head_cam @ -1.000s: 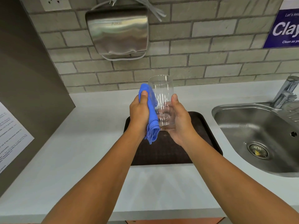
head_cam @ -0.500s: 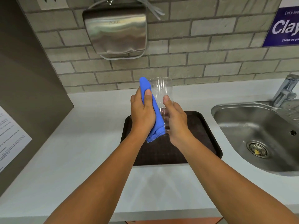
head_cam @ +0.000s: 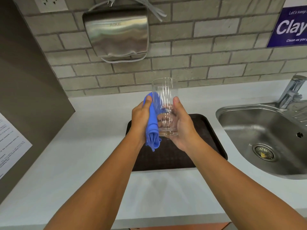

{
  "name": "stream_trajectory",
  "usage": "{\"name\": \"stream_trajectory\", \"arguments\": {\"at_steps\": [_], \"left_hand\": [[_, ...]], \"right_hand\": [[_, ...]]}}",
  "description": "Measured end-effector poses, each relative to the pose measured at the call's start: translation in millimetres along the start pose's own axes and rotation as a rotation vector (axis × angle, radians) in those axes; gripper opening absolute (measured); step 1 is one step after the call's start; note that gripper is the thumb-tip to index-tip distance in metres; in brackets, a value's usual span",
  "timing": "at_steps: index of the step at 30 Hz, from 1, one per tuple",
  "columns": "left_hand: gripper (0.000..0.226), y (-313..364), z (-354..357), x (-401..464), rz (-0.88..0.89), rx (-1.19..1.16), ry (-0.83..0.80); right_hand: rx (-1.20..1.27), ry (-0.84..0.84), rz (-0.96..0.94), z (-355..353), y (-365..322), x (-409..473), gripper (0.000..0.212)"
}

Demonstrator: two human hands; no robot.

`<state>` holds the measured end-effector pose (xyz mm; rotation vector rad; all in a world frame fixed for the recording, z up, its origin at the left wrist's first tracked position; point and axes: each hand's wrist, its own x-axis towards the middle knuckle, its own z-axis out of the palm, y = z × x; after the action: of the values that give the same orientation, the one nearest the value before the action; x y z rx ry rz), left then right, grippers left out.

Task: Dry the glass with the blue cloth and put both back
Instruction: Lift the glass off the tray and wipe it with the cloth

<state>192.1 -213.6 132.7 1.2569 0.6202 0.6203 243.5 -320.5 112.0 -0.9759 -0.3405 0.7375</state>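
Note:
A clear tall glass [head_cam: 165, 97] is held upright in the air above the dark brown tray [head_cam: 204, 146]. My right hand [head_cam: 182, 127] grips its lower half from the right side. My left hand [head_cam: 141, 120] holds the folded blue cloth [head_cam: 152, 130] and presses it flat against the glass's left side. The cloth's loose end hangs below my left palm. The glass's mouth faces up and stands clear of both hands.
A steel sink [head_cam: 265, 138] with a tap [head_cam: 290, 93] lies to the right of the tray. A steel hand dryer [head_cam: 116, 30] hangs on the brick wall behind. A dark panel with a paper notice [head_cam: 11, 143] stands at the left. White counter [head_cam: 66, 163] surrounds the tray.
The cloth has slid down the glass's left side, so more of the glass's top now shows. My right hand has shifted its grip slightly lower on the glass.

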Motion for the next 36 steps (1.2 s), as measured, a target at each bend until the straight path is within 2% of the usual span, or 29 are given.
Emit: {"name": "stream_trajectory", "arguments": {"at_steps": [2, 5, 6, 7, 8, 11, 13, 15, 17, 19, 22, 30, 32, 36], "left_hand": [[0.036, -1, 5, -4, 0.134, 0.042, 0.020], [0.039, -1, 10, -9, 0.524, 0.337, 0.036], [0.040, -1, 10, -8, 0.585, 0.385, 0.029], [0.040, 0, 10, -5, 0.583, 0.384, 0.026], [0.038, 1, 9, -2, 0.505, 0.337, 0.023], [0.034, 7, 2, 5, 0.067, 0.045, -0.019], [0.038, 4, 0, 6, -0.036, -0.040, -0.051], [0.042, 1, 2, 6, -0.007, -0.029, -0.033], [0.037, -1, 4, 5, 0.059, 0.026, -0.002], [0.024, -1, 7, 1, 0.137, 0.115, 0.026], [0.027, -5, 8, -3, 0.235, 0.173, 0.083], [0.031, -9, 12, -8, 0.448, 0.291, 0.128], [0.034, -10, 13, -13, 0.537, 0.367, 0.143], [0.047, -8, 15, -19, 0.768, 0.534, 0.124]], "right_hand": [[-0.014, 0.047, 0.017, 1, 0, 1, 0.077], [0.005, 0.090, 0.033, 3, 1, 3, 0.075], [0.013, 0.080, 0.035, 3, 1, 3, 0.077], [0.021, 0.059, 0.038, 2, 1, 4, 0.077], [0.031, 0.041, 0.044, 0, 1, 4, 0.072], [0.064, -0.053, 0.055, -7, 3, 5, 0.056], [0.065, -0.073, 0.053, -10, 4, 6, 0.057], [0.045, -0.039, 0.058, -7, 3, 5, 0.062], [0.000, 0.066, 0.062, -2, 4, 6, 0.065], [-0.034, 0.209, 0.018, 2, 4, 8, 0.064], [-0.124, 0.288, -0.026, 2, 5, 11, 0.057], [-0.239, 0.148, -0.046, 0, 5, 6, 0.046], [-0.219, 0.172, -0.060, 3, 5, 3, 0.050], [-0.090, 0.138, -0.051, 7, 5, -3, 0.071]]}}
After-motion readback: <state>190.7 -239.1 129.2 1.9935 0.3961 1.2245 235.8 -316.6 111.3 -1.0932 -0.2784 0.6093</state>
